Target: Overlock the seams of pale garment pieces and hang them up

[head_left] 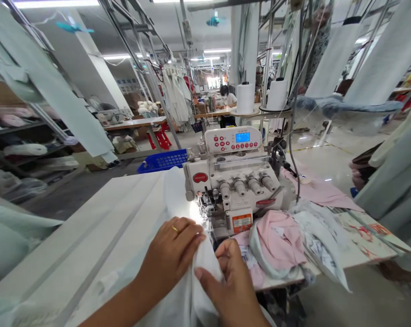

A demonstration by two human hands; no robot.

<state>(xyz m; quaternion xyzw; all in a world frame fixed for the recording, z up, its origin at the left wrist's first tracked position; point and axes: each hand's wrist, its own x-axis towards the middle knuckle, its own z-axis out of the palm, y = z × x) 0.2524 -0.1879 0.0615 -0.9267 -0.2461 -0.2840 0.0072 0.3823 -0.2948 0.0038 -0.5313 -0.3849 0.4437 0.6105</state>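
A white overlock sewing machine (233, 181) with a lit blue display stands before me, its lamp glowing by the needle. Pale fabric (205, 268) runs up to the needle area and hangs down over the table's front edge. On top of the cloth lies my left hand (173, 245), a ring on one finger, its fingers bent and pressed together on the fabric's edge close to the needle. Lower down, my right hand (229, 277) pinches the same cloth between thumb and fingers. Part of the fabric is hidden under both hands.
Pink and white fabric pieces (277, 240) are heaped right of the machine. A blue plastic basket (162, 160) sits behind the white table (89, 227). Thread cones (245, 99) stand on a rack behind. Pale cloth (55, 91) hangs at upper left. A person (229, 97) sits far back.
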